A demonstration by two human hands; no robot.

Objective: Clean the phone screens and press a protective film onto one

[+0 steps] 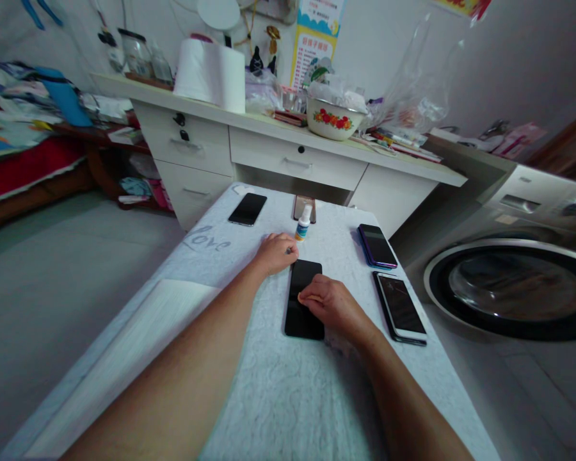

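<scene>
A black smartphone [303, 323] lies screen up on the pale covered table, in front of me. My right hand [338, 304] is over its screen, thumb and fingers pinched together and touching the glass; what they pinch is too small to make out. My left hand [274, 253] is closed beside the phone's upper left corner, with a small dark bit showing at the fingers. Just beyond it stands a small white spray bottle [303, 225] with a blue and yellow label. Behind the bottle lies another phone [312, 216], partly hidden.
A black phone [248, 209] lies at the far left of the table [288, 397]. Along the right edge are a purple-edged phone [378, 246] and a white-framed phone [403, 308] on something dark. A white desk [278, 150] stands behind; a washing machine [504, 256] is at right.
</scene>
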